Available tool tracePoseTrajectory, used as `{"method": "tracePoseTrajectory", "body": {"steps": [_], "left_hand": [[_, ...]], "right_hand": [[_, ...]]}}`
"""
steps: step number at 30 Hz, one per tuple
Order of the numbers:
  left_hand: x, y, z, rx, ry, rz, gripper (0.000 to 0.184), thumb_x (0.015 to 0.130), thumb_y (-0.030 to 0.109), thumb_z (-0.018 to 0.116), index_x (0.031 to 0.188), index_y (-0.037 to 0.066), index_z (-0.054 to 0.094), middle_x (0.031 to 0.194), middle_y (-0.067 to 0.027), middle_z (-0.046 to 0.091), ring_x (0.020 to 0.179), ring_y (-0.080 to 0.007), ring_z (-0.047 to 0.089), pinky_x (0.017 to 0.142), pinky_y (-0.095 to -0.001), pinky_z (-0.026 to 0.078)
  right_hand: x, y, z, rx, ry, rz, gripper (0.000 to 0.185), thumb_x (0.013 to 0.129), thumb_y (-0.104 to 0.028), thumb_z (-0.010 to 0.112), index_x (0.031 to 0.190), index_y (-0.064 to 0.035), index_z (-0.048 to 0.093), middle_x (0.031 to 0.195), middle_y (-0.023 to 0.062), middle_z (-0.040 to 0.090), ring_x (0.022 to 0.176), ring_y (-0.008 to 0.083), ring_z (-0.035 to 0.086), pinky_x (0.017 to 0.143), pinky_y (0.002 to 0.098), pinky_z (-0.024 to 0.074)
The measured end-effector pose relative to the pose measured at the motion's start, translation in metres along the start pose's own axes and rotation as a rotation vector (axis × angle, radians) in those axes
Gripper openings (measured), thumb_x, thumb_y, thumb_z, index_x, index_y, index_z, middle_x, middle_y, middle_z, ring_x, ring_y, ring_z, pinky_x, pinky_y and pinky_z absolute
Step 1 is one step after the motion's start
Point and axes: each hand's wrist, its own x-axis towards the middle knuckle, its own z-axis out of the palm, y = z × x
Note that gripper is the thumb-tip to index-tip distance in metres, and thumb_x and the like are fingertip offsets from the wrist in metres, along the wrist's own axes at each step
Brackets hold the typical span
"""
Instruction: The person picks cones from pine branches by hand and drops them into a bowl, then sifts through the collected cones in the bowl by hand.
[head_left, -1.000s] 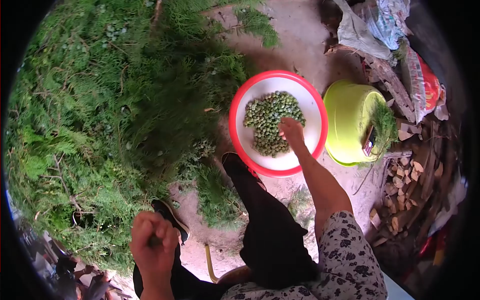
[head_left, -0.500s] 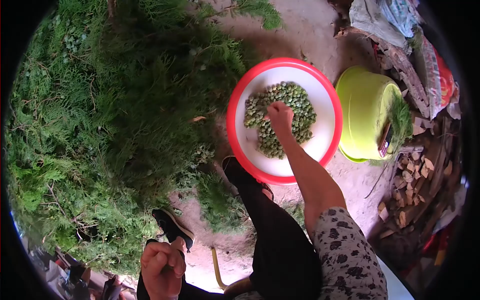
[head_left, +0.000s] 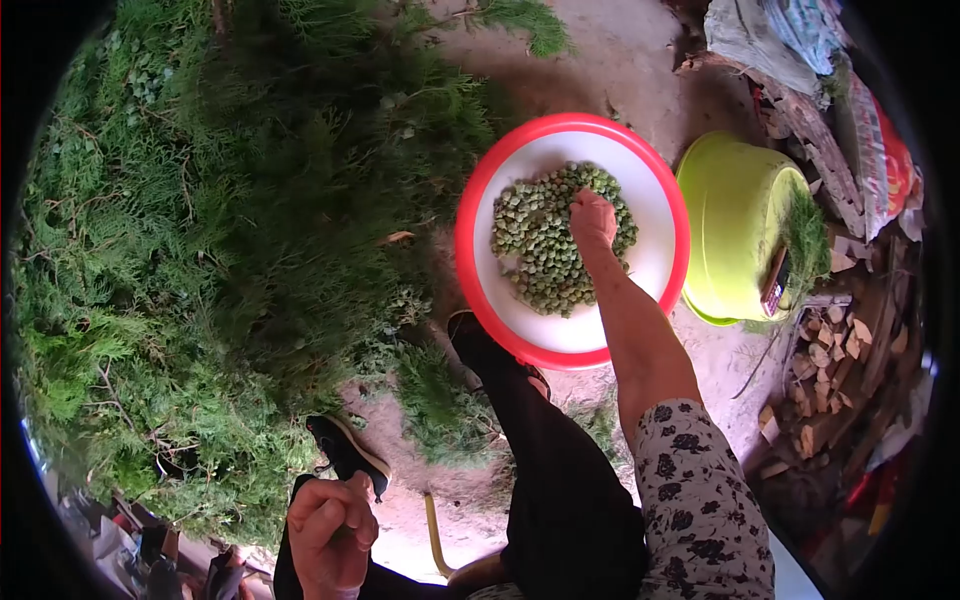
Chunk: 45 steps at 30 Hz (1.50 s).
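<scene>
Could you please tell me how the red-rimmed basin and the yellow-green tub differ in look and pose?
The red-rimmed basin has a white inside, while the yellow-green tub shows one colour all over. The basin lies open side up, holding green berries; the tub is overturned, with a green sprig on its base. Both are round and rest on the ground.

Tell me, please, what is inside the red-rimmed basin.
The basin holds a heap of small green pieces, with the right hand over it. White floor shows around the heap; what lies beneath it, or in the hand's grip, is hidden.
</scene>
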Motion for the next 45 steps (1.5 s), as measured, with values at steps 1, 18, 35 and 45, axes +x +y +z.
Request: {"method": "tracePoseTrajectory", "body": {"steps": [1,18,35,45], "left_hand": [[0.000,0.000,0.000,0.000,0.001,0.003,0.016,0.085,0.012,0.054,0.088,-0.003,0.050,0.068,-0.0091,0.047,0.050,-0.0187,0.048,0.041,-0.0278,0.039],[0.007,-0.027,0.067,0.702,-0.260,0.097,0.050,0.091,0.034,0.049,0.128,0.003,0.039,0.072,-0.0015,0.053,0.060,-0.0056,0.046,0.052,-0.0193,0.037],[0.020,-0.073,0.159,0.283,-0.132,0.115,0.021,0.091,0.025,0.050,0.078,0.008,0.049,0.054,0.0044,0.040,0.040,-0.0036,0.036,0.033,-0.0192,0.026],[0.089,-0.100,0.189,0.217,-0.228,0.308,0.034,0.087,0.031,0.054,0.109,0.005,0.049,0.094,-0.0025,0.050,0.087,-0.0141,0.051,0.081,-0.0352,0.041]], "right_hand": [[-0.004,0.004,-0.002,0.182,0.042,0.009,0.012,0.079,-0.018,0.057,0.084,-0.0078,0.062,0.078,0.0138,0.063,0.072,0.0279,0.062,0.062,0.0383,0.0493],[-0.238,-0.119,-0.198,1.108,-1.136,-0.247,0.013,0.086,-0.014,0.054,0.090,-0.0013,0.055,0.062,0.0019,0.055,0.052,0.0065,0.052,0.046,0.0196,0.0401],[-0.261,-0.079,-0.244,1.363,-0.743,-0.252,0.003,0.084,-0.002,0.054,0.086,-0.0003,0.055,0.067,0.0038,0.054,0.055,0.0097,0.053,0.050,0.0232,0.0430],[-0.328,0.203,-0.160,-0.211,-0.837,-0.551,0.025,0.083,-0.004,0.049,0.107,-0.0035,0.057,0.090,0.0201,0.060,0.078,0.0264,0.063,0.072,0.0365,0.0528]]}}
